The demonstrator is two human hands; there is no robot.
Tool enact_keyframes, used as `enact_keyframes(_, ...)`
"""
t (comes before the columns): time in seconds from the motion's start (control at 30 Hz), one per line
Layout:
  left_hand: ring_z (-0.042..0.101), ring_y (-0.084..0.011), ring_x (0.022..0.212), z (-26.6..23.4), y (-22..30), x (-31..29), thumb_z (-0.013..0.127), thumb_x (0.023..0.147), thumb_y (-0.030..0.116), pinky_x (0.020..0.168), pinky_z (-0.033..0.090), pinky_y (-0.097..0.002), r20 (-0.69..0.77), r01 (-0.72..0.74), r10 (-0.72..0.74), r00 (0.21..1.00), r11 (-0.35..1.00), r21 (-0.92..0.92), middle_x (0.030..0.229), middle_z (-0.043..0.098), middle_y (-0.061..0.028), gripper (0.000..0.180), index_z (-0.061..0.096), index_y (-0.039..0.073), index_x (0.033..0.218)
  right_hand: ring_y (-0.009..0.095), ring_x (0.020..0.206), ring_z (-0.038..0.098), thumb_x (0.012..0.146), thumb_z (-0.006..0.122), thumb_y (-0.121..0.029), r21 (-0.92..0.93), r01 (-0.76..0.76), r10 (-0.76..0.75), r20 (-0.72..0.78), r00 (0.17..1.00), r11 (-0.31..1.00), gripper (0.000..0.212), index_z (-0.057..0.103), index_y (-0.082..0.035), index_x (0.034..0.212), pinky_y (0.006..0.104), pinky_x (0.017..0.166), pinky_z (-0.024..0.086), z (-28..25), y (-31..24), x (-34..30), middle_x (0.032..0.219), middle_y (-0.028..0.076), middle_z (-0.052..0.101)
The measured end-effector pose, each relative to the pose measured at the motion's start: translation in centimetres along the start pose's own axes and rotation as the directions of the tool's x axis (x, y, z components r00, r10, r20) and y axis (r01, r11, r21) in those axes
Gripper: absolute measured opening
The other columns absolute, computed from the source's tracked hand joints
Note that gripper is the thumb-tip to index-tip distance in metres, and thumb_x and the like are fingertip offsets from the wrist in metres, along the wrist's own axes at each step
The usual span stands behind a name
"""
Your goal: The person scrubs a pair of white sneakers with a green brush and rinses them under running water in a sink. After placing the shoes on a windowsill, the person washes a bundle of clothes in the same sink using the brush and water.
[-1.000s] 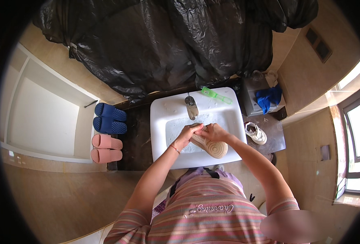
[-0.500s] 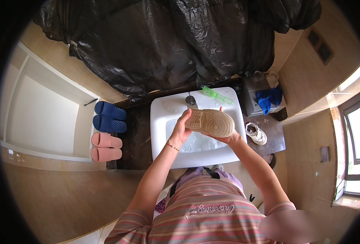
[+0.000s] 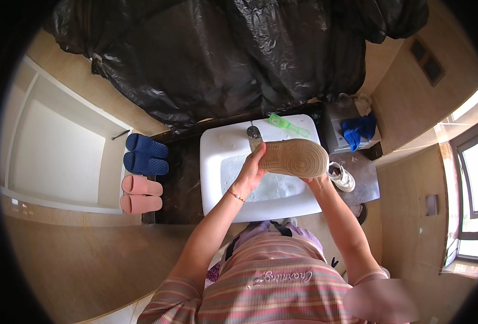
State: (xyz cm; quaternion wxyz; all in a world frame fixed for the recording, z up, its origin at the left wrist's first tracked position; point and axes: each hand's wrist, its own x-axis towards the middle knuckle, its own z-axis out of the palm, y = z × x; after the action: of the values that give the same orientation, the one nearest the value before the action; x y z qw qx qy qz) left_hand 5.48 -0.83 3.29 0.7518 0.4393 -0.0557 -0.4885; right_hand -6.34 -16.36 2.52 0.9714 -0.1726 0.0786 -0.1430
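Observation:
Both my hands hold a shoe above the white sink, its beige patterned sole facing up. My left hand grips the left end, thumb along the edge and a thin bracelet on the wrist. At the right end my right hand supports the shoe from underneath; most of its fingers are hidden by the sole. Below lies soapy water in the basin. Behind the shoe stands the metal faucet. A green brush rests on the sink's far rim.
A white shoe stands on the dark counter right of the sink. A blue cloth drapes over a grey box. Blue slippers and pink slippers sit at left. Black plastic sheeting hangs behind.
The shoe has moved right and looks larger, its sole still up. My two hands have shifted right with it.

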Motion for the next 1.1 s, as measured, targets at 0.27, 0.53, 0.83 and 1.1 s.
enact_keyframes(0.27, 0.05, -0.0142, 0.114, 0.0, 0.1, -0.5, 0.048, 0.092, 0.054, 0.101, 0.035, -0.0321, 0.066, -0.009, 0.01, 0.998, 1.0, -0.011, 0.122, 0.057, -0.0044, 0.061, 0.052, 0.002, 0.124, 0.021, 0.09, 0.065, 0.091, 0.057, -0.026, 0.169, -0.304, 0.326, -0.127, 0.937, 0.938, 0.03, 0.06, -0.004, 0.111, 0.0353, 0.075, 0.057, 4.2, -0.9, -0.1, 0.107, 0.01, 0.065)
enact_keyframes(0.53, 0.049, -0.0134, 0.115, -0.3, 0.4, -0.7, 0.048, 0.093, 0.054, 0.101, 0.035, -0.0336, 0.04, -0.004, 0.002, 0.999, 0.999, 0.047, 0.121, 0.057, -0.0053, 0.061, 0.053, 0.002, 0.124, 0.017, 0.092, 0.063, 0.088, 0.062, -0.028, 0.039, -0.007, 0.007, 0.003, 1.0, 0.999, 0.031, 0.06, -0.006, 0.111, 0.0329, 0.074, 0.057, 1.9, 2.0, -0.3, 0.106, 0.009, 0.064)
enact_keyframes(0.83, 0.048, -0.0167, 0.118, -1.6, -0.1, -1.0, 0.043, 0.095, 0.053, 0.102, 0.034, -0.0403, -0.009, 0.114, -0.114, 0.993, 0.993, 0.043, 0.127, 0.055, -0.0039, 0.057, 0.049, 0.01, 0.131, 0.017, 0.103, 0.059, 0.086, 0.065, -0.028, -0.545, 0.118, 0.024, 0.247, 0.969, 0.83, 0.04, 0.055, -0.009, 0.12, 0.0322, 0.089, 0.049, -3.9, 4.2, 2.1, 0.113, 0.004, 0.062)
enact_keyframes(1.1, 0.048, -0.0197, 0.119, -2.7, -2.2, -0.6, 0.039, 0.094, 0.059, 0.1, 0.033, -0.0425, -0.058, 0.176, -0.171, 0.983, 0.982, 0.075, 0.13, 0.054, -0.0053, 0.062, 0.044, 0.013, 0.135, 0.017, 0.107, 0.056, 0.077, 0.075, -0.033, -0.955, 0.058, 0.108, 0.092, 0.99, 0.289, 0.056, 0.052, -0.013, 0.124, 0.0312, 0.094, 0.043, -7.4, 4.4, 2.9, 0.117, 0.002, 0.059)
